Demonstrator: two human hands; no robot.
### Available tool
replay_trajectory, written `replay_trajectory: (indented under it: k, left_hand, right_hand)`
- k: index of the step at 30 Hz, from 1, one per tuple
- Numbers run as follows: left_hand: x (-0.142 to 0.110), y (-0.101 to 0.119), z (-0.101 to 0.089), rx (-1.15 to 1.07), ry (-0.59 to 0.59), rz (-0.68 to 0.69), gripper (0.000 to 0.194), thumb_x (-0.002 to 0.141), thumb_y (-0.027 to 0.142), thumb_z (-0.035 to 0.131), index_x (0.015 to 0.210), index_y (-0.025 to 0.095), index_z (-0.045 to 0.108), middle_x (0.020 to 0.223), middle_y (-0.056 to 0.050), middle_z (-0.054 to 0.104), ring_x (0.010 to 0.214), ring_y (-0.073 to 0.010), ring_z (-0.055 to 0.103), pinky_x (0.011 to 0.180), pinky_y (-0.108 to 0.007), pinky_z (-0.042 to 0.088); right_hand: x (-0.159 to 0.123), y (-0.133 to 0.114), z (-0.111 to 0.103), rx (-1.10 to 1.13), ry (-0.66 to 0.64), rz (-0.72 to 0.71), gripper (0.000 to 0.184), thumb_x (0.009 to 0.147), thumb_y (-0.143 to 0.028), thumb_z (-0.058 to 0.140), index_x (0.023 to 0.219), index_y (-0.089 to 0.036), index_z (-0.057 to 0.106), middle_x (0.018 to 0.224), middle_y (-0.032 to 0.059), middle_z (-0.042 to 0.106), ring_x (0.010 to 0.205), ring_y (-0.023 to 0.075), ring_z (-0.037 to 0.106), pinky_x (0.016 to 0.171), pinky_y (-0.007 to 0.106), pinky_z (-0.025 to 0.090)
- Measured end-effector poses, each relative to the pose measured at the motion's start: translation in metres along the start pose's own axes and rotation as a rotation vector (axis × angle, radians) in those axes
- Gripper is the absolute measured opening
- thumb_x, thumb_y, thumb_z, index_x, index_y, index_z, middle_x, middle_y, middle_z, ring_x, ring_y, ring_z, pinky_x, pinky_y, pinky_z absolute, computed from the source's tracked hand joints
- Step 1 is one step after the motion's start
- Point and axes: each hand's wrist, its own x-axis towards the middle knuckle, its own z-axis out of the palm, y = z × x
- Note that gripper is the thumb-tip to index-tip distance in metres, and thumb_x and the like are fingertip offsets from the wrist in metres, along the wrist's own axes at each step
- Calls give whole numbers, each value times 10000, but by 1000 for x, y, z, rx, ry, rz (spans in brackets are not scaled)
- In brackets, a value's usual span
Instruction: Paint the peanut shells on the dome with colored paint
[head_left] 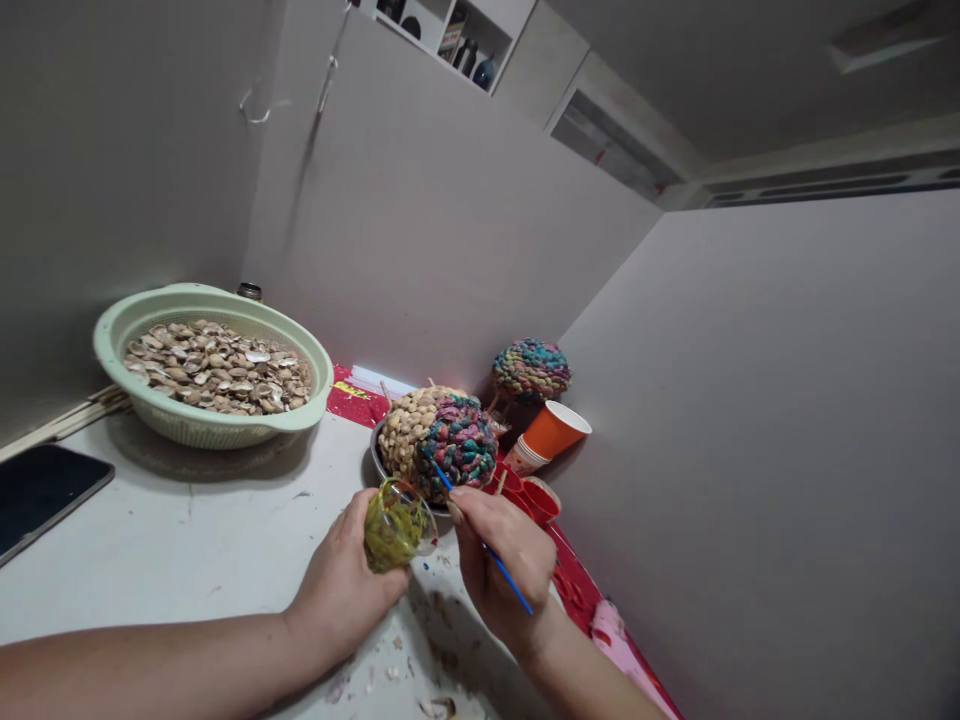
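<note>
My left hand (349, 570) is closed around a small clear cup (395, 528) smeared inside with yellow-green paint, its mouth tilted toward the right. In my right hand (510, 560) is a thin blue paintbrush (508, 580), gripped like a pen. The brush's tip reaches the near side of a shell-covered ball (435, 440); whether it touches is hard to make out. Bare tan shells cover the ball's left part, while its right part is painted purple, teal and pink. The ball rests in a round metal bowl (377, 460).
A pale green basket (214, 430) full of shells stands at the left, near a phone (49, 495) and wooden sticks (64, 420). Behind the ball are another painted shell ball (531, 370) and an orange paper cup (551, 430). Grey walls rise behind and to the right.
</note>
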Motion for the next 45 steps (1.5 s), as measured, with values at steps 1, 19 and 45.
replay_trajectory:
  k: [1,19,45]
  left_hand:
    - [0,0,0,0,-2,1,574,615,98,650,1168,231,570,1093,-48,705,1049,-245,660,936,-373,503]
    - [0,-3,0,-2,-20,12,531,617,76,637,1119,232,558,1053,-38,690,1010,-239,645,903,-364,503]
    - [-1,-2,1,-17,-28,16,554,610,78,647,1135,238,568,1064,-30,687,1023,-232,637,921,-352,500]
  right_hand:
    - [1,-2,0,9,-6,6,212,928,-32,599,1092,-141,679,899,129,806,800,215,797,697,299,636]
    - [15,-9,2,39,-12,25,182,953,-36,543,1036,-175,627,823,97,774,718,195,759,652,299,612]
    - [-8,-17,0,100,-91,55,265,901,20,521,1051,-171,629,820,88,770,697,182,740,637,279,592]
